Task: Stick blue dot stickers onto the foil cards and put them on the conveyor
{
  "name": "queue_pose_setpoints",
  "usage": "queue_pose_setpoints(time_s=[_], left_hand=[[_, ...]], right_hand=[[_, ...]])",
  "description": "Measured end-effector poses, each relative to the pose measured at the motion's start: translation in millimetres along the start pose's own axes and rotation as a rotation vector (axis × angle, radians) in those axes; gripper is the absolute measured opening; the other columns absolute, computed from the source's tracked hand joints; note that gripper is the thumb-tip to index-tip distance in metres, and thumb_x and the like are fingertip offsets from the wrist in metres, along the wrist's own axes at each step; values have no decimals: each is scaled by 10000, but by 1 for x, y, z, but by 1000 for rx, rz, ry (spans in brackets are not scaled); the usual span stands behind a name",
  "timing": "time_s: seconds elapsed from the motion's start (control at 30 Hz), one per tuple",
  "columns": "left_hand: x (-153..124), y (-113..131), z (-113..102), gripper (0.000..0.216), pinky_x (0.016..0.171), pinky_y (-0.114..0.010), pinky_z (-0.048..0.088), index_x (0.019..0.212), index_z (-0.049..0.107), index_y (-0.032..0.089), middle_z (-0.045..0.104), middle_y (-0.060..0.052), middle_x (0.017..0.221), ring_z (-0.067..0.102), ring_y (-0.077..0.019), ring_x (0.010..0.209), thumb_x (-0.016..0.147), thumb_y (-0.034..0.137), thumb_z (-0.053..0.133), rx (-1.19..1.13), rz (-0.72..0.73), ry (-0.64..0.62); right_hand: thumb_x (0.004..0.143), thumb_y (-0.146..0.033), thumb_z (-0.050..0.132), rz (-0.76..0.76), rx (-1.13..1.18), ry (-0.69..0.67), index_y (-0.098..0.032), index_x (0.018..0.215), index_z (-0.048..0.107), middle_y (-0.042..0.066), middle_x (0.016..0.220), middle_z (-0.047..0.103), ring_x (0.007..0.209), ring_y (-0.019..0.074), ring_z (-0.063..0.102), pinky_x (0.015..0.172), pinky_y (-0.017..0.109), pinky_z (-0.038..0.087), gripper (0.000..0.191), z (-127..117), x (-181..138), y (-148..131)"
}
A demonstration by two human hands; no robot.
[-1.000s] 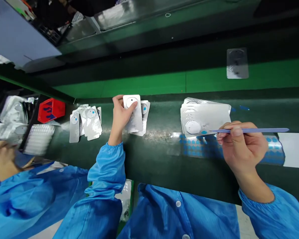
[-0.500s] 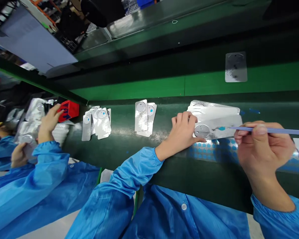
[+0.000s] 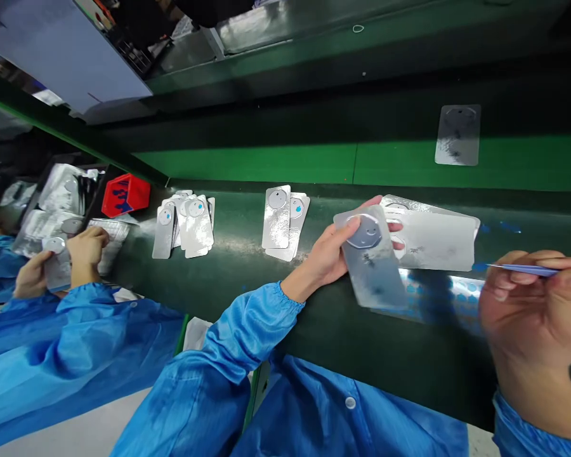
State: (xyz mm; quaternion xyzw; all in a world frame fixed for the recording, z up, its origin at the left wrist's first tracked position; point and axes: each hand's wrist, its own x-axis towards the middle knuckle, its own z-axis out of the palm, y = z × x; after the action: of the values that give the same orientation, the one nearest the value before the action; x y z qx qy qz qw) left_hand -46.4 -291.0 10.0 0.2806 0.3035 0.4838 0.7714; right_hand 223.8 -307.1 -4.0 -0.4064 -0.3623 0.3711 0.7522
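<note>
My left hand (image 3: 330, 254) grips a silver phone-back-shaped plate (image 3: 379, 276), thumb on its round camera area, lifted and tilted at the left end of a stack of similar plates (image 3: 440, 241). Between the fingers of my right hand (image 3: 537, 311) are thin purple tweezers (image 3: 528, 269), pointing left. At their tip, just right of the stack, is a small blue sticker (image 3: 480, 267). Below the stack lies a clear sheet of blue stickers (image 3: 438, 292), partly covered by the held plate and my right hand.
Two plates (image 3: 276, 219) overlap mid-bench, with a larger group (image 3: 197, 228) farther left. A single plate (image 3: 458, 134) rests at the back right. At the left, a red hexagonal bin (image 3: 126, 195) stands near a co-worker's hands (image 3: 85, 251), which handle silver pieces.
My left hand has lifted a plate off the stack and tilted it upright. My right hand has drawn the tweezers and blue sticker right, away from the plates.
</note>
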Motion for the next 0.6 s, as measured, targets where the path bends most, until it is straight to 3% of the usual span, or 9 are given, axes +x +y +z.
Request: queue_pose_setpoints(time_s=[0.1, 0.27, 0.6], left_hand=[[-3, -12, 6, 768, 905, -474, 719, 1583, 713, 206, 897, -151, 1116, 893, -350, 943, 936, 557, 932, -81, -155, -76], [-7, -28, 11, 605, 825, -480, 722, 1411, 729, 211, 894, -128, 991, 878, -351, 831, 831, 331, 850, -121, -264, -162], [-9, -35, 18, 520, 852, -492, 702, 1392, 750, 259, 896, -102, 1014, 870, -336, 865, 883, 339, 819, -68, -276, -142]], right_hand=[[883, -555, 1024, -7, -75, -108, -285, 820, 867, 7, 667, 676, 490, 204, 573, 350, 312, 367, 319, 11, -10, -2], [995, -510, 977, 106, -122, -225, -223, 903, 847, 19, 752, 760, 564, 182, 673, 446, 294, 511, 328, 19, -24, -6], [1053, -501, 926, 83, -220, -240, -252, 915, 824, 11, 786, 769, 581, 184, 669, 491, 311, 533, 301, 23, -33, -5]])
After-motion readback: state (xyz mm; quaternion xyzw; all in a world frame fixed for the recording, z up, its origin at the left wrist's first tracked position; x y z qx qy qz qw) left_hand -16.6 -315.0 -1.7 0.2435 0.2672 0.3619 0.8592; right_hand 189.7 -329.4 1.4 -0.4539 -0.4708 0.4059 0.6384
